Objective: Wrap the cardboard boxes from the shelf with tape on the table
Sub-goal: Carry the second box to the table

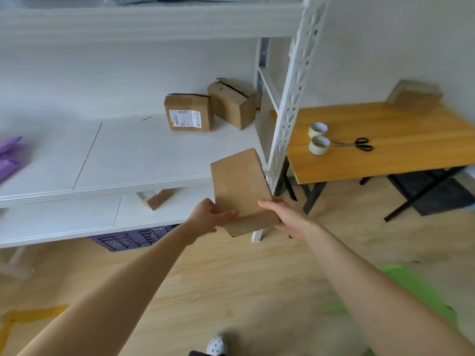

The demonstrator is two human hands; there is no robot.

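I hold one flat cardboard box (240, 191) in both hands at the centre of the frame, just clear of the front edge of the white shelf (128, 155). My left hand (208, 214) grips its lower left edge, thumb on the top face. My right hand (288, 217) clasps the lower right edge. The box's long axis runs away from me, up the frame and tipped slightly left.

The table (398, 160) lies to the right and upper right of my hands, beyond the shelf's white upright post (285, 111). My right hand is the nearer one, so I judge the carry to be a swing rightward around that post.

On the table the two tape rolls (318, 137) stand touching each other near its left end. One pair of scissors (359, 144) lies just beside them.

I count five boxes in all. One is in my hands. Two boxes (189, 113) sit close together at centre frame, toward the back of the middle shelf board. One tilted box (155, 197) sits on the board below. One far box (413, 97) rests at the table's back edge against the wall, too blurred to show whether it is taped.
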